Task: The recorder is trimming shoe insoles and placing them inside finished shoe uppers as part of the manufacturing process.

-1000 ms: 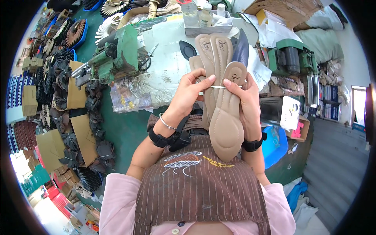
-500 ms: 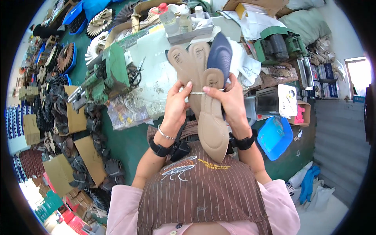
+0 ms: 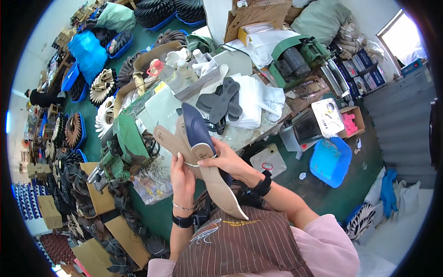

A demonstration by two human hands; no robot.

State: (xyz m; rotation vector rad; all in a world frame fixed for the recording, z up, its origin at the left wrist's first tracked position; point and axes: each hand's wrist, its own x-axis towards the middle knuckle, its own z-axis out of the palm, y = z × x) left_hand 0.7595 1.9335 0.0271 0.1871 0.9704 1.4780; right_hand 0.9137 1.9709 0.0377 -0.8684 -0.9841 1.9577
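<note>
Head view: banded beige insoles (image 3: 217, 185) aslant between both hands (image 3: 229, 159).

Fwd of R hand (image 3: 227, 159), dk grey insoles (image 3: 224, 104) & white bags (image 3: 250, 108) block surface (image 3: 160, 108); bottle tray (image 3: 198, 87) farther fwd. L of L hand (image 3: 183, 178): green machine (image 3: 130, 141). Free strip btwn machine & tray; also R, floor (image 3: 323, 198) btwn pale plastic container (image 3: 277, 159) & blue tub (image 3: 330, 162)

- Beige insoles (image 3: 222, 190)
- Navy insole (image 3: 194, 123)
- Dark grey insoles (image 3: 224, 100)
- Brown apron (image 3: 244, 247), pale pinstripes, yellow lettering
- Pink sleeves (image 3: 326, 244)
- Black wrist straps (image 3: 183, 222)
- Bright blue tub (image 3: 344, 160)
- Green floor (image 3: 365, 159)
</note>
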